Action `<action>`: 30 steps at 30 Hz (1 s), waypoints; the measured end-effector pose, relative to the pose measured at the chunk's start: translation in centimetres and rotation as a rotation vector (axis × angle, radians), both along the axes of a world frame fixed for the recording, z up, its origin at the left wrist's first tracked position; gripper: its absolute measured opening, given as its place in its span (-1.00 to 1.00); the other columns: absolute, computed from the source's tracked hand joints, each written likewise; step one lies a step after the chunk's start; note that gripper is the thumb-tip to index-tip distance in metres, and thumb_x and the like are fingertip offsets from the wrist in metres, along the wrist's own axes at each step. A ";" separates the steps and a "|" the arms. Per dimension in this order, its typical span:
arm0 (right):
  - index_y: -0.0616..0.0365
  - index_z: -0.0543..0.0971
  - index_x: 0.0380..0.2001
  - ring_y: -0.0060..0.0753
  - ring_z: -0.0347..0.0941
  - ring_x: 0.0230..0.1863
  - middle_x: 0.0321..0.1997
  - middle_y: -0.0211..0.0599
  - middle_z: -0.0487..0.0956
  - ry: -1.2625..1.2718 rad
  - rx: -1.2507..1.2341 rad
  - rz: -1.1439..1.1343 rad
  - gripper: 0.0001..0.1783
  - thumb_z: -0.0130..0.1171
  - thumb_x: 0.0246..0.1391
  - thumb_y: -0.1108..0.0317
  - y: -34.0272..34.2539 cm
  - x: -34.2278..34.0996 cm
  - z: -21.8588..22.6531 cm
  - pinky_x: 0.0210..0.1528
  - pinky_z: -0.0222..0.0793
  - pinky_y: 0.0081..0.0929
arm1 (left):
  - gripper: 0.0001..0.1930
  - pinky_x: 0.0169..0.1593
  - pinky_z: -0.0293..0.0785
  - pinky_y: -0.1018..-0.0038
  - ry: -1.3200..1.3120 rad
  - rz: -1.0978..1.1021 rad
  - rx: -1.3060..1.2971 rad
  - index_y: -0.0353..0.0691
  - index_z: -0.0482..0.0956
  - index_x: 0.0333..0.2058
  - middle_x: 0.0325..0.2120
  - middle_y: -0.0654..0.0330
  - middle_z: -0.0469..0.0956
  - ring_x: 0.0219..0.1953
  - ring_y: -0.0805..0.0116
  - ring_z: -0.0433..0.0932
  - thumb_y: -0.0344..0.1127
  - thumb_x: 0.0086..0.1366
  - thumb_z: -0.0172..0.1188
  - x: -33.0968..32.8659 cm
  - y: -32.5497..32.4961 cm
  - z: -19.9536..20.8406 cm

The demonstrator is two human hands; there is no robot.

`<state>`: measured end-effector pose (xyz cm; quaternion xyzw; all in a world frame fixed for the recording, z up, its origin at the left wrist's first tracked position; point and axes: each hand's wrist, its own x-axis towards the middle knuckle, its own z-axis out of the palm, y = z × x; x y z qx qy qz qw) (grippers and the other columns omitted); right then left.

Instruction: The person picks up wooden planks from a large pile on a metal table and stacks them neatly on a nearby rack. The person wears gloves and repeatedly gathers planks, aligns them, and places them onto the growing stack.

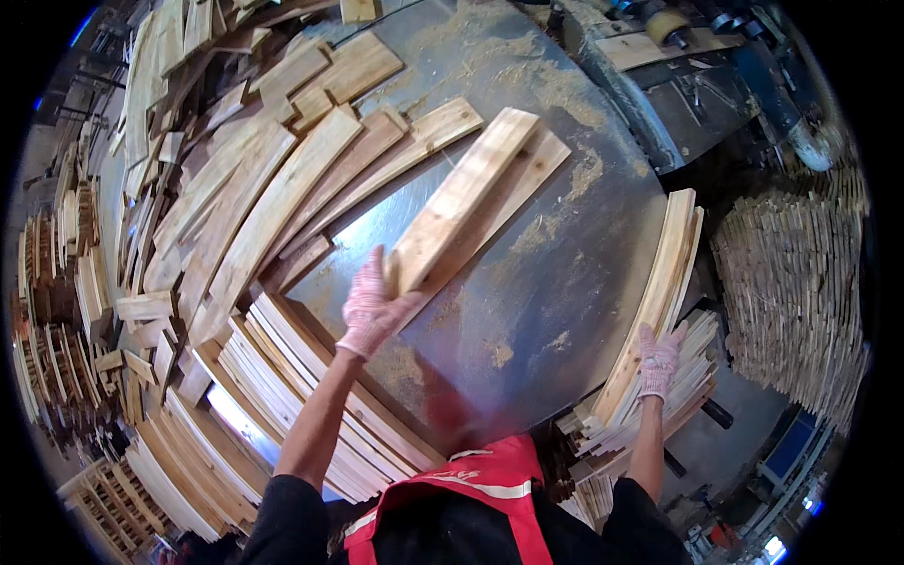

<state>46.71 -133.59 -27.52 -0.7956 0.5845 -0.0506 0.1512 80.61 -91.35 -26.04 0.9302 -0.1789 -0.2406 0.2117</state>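
My left hand (pixel 373 306), in a pale pinkish work glove, is closed round the near end of a wooden plank (pixel 466 198). The plank slants away over the metal tabletop (pixel 593 254), and a second plank (pixel 513 202) lies partly beneath it. At the right, my gloved right hand (pixel 661 362) lies with fingers apart against the long planks (pixel 650 301) on top of a stack (pixel 687 363) beside the table edge. Its fingertips touch the wood; the underside of the hand is hidden.
Loose planks (pixel 273 202) lie in a spread pile on the left. A neat plank stack (pixel 311 377) borders the near-left table edge. A tall stack (pixel 791 301) stands far right, below a machine (pixel 687 85). Sawdust (pixel 584 174) is scattered on the metal.
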 end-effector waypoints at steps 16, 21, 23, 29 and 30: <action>0.26 0.33 0.37 -0.13 0.55 0.19 0.26 0.11 0.53 -0.570 0.708 0.603 -0.24 0.34 0.22 0.16 16.7 13.8 6.5 0.25 0.47 -0.25 | -0.07 0.14 0.58 -0.11 1.506 0.760 -1.382 -0.40 0.17 0.37 0.09 -0.33 0.50 0.07 -0.25 0.59 -0.02 0.17 0.41 -14.3 6.3 6.9; 0.44 0.14 0.41 -0.06 0.47 0.23 0.25 0.19 0.49 -0.468 0.793 0.593 0.11 0.43 0.08 -0.10 32.1 18.5 9.8 0.29 0.37 -0.26 | -0.12 0.18 0.54 -0.10 1.306 0.673 -1.311 -0.39 0.19 0.38 0.22 -0.28 0.42 0.09 -0.26 0.57 -0.12 0.18 0.36 -19.3 11.1 10.2; 0.41 0.22 0.36 -0.07 0.50 0.16 0.16 0.12 0.53 -0.506 1.029 0.492 0.09 0.47 0.00 -0.11 35.1 18.6 11.9 0.21 0.41 -0.23 | -0.03 0.12 0.55 0.12 0.980 0.535 -1.064 -0.09 -0.01 0.51 0.12 -0.03 0.52 0.01 0.16 0.59 -0.30 0.19 0.34 -21.4 14.5 8.8; 0.12 0.36 0.32 -0.30 0.61 -0.24 -0.11 -0.24 0.57 -0.636 1.512 0.521 -0.21 0.38 0.01 0.24 36.7 18.1 3.5 -0.25 0.68 -0.27 | 0.03 0.11 0.62 0.12 0.817 0.822 -1.415 0.03 -0.05 0.54 0.12 0.07 0.53 0.03 0.17 0.61 -0.57 0.17 0.29 -26.0 25.2 14.5; 0.15 0.31 0.37 -0.40 0.58 -0.26 -0.10 -0.30 0.58 -0.597 1.393 0.675 -0.18 0.35 0.03 0.28 36.4 17.0 1.6 -0.24 0.61 -0.45 | 0.02 0.08 0.64 0.15 0.675 0.895 -1.371 0.06 -0.02 0.54 0.12 0.07 0.53 0.02 0.18 0.61 -0.59 0.17 0.29 -27.2 28.5 13.3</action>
